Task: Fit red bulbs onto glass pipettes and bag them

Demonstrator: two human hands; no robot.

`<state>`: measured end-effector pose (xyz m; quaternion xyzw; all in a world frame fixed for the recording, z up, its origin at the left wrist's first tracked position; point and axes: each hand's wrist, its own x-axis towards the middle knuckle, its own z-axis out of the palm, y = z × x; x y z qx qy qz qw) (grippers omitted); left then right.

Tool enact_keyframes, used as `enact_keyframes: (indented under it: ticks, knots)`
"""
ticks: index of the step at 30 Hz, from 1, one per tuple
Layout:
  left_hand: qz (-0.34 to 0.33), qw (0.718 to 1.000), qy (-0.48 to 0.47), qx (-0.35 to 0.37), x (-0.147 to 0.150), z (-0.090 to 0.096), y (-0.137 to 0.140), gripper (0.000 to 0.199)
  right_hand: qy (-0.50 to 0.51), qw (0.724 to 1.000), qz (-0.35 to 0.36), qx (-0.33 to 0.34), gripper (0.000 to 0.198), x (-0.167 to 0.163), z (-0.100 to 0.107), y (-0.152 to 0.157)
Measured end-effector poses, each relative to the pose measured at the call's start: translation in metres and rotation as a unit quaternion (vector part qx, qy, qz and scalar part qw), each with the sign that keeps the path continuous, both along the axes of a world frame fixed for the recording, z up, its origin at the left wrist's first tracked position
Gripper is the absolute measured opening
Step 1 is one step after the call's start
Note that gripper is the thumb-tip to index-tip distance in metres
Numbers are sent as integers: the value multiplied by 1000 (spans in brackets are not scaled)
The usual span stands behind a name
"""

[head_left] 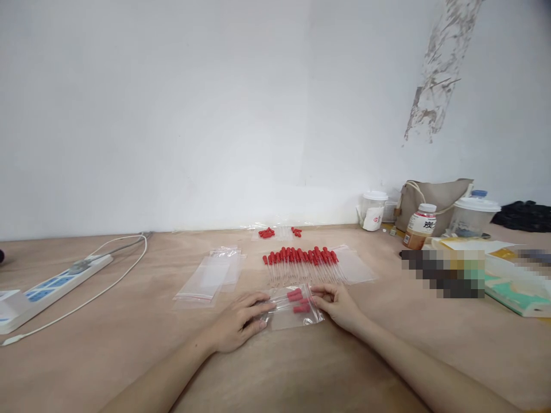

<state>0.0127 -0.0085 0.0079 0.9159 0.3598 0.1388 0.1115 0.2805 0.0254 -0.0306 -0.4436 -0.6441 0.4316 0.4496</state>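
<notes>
Clear zip bag [282, 321], red-capped tubes [302, 308] inside: on bench [138, 327], well short of far edge. Right hand [342, 307]: fingers pinch its right end. Left hand [235, 324]: fingers loosely spread, resting on left end. Tube row [301, 256]: nearer far edge.

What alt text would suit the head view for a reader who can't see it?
A person's left hand and right hand touch a clear bag holding red-topped pieces on a brown table. Behind it lies a row of similar pieces, with flat clear bags to its left.
</notes>
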Motion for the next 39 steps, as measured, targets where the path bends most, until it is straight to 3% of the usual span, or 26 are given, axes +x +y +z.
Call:
enact_keyframes:
  ticks: [5,8,10,12,16,21,26,30,35,37,39]
  knots:
    - [-1,1000,-10,5,0,0,0,38,-4,998,48,-49,40,0,-4,2]
    - [-3,1000,-20,4,1,2,-1,35,-83,996,-43,8,26,8,3,15]
    - [-4,1000,-23,0,2,3,-2,31,-179,973,-132,69,14,14,13,28]
    - [-5,1000,-24,-4,2,3,-3,29,-268,943,-176,93,10,15,23,42]
    - [-3,1000,-18,-7,0,2,-1,30,-336,916,-203,83,12,6,35,67]
    - [-5,1000,-9,-4,-1,-1,1,34,-397,885,-238,41,17,-9,33,85]
    - [-6,1000,-4,2,0,-2,1,35,-418,872,-254,21,23,-15,31,92]
    - [-11,1000,-5,4,0,-2,1,36,-408,877,-251,35,16,-14,39,87]
    - [-10,1000,-8,-3,-1,-2,1,35,-369,907,-194,67,20,7,48,66]
    - [-10,1000,-11,-6,-1,-2,2,34,-319,930,-166,82,20,16,44,54]
    - [-13,1000,-16,-7,-1,-2,2,34,-205,966,-130,88,17,23,34,41]
